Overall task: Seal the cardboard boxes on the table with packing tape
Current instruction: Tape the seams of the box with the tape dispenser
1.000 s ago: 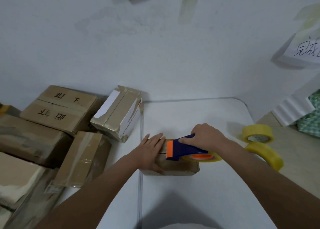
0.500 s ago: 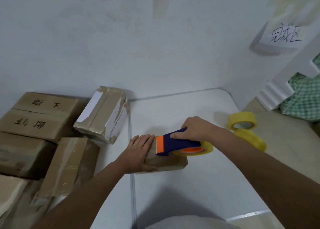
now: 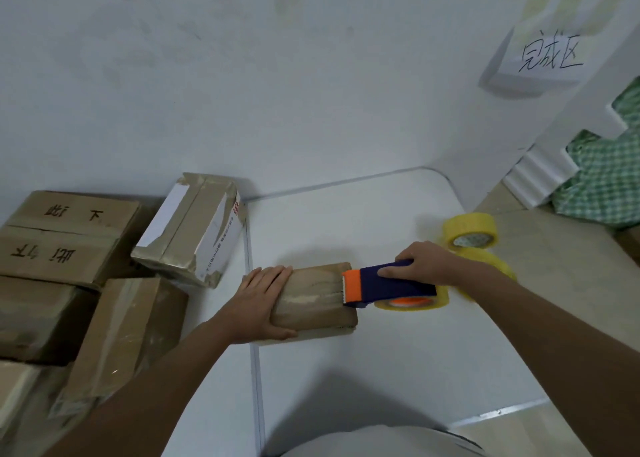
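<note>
Right hand (image 3: 427, 262) grip closed on tape dispenser (image 3: 388, 287) — left hand (image 3: 263, 300) flat, steadying box (image 3: 315, 300)

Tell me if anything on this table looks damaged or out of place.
Yes: the box with the white label behind the left hand sits tilted against the pile, its corners torn and tape wrinkled. The small box being taped looks intact.

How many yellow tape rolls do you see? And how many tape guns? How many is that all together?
Yellow tape rolls: 3 (loaded roll, far loose roll, near loose roll partly behind the wrist)
Tape gun: 1
Total: 4
</note>
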Motion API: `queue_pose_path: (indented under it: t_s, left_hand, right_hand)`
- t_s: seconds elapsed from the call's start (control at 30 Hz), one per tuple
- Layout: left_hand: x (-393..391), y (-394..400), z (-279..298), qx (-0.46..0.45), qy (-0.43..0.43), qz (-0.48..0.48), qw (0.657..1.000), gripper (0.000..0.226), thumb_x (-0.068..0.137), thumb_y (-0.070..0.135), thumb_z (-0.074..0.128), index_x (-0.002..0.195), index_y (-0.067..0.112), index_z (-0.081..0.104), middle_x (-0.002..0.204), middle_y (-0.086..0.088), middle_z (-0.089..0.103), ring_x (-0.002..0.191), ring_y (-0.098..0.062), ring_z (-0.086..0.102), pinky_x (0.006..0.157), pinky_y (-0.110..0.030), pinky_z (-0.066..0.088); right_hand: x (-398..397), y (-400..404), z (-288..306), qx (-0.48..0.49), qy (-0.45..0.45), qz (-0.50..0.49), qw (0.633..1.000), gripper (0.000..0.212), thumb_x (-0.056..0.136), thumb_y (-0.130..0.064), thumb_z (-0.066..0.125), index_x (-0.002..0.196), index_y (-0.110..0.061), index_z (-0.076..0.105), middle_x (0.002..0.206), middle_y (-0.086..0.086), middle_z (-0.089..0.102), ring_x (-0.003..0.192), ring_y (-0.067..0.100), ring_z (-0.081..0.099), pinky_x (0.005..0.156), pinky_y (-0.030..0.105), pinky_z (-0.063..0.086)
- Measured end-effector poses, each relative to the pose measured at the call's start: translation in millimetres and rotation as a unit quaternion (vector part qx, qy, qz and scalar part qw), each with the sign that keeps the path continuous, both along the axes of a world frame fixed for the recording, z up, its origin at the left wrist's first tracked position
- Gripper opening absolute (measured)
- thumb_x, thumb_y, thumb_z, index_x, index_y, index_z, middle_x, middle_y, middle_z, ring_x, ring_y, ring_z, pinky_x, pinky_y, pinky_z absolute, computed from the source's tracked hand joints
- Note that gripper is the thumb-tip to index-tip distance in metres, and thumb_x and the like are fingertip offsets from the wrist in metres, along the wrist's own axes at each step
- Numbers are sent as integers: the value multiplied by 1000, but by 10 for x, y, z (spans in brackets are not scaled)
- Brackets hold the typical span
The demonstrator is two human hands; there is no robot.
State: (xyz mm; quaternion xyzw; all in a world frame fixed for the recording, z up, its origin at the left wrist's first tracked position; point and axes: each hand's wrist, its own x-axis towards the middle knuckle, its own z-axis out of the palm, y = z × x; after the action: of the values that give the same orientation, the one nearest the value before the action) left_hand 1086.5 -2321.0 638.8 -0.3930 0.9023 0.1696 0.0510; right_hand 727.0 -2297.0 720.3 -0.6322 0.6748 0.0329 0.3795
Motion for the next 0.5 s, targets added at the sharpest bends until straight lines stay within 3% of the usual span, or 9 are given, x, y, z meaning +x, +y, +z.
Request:
queue_pose_path:
  t_s: [0.27,0.5]
  left_hand:
    - [66,-194,104,13,-28,-50,998,120,71,82,56,158,21,0,161,3,14,148,-14,13,123,-35,-4]
    - [-467,-7,14,-12,-47,-26,998,125,68,88,46,158,14,0,160,-4,15,148,-23,13,121,-43,-4]
  right_hand:
    - [26,68,-197,-29,-14,-30,999,47,86,-64,57,70,-22,68,65,-3,64,60,9,57,56,21,39]
    - [21,155,-191,-20,-32,-45,998,41,89,-60,56,66,-27,63,64,-6,62,58,8,57,53,18,37]
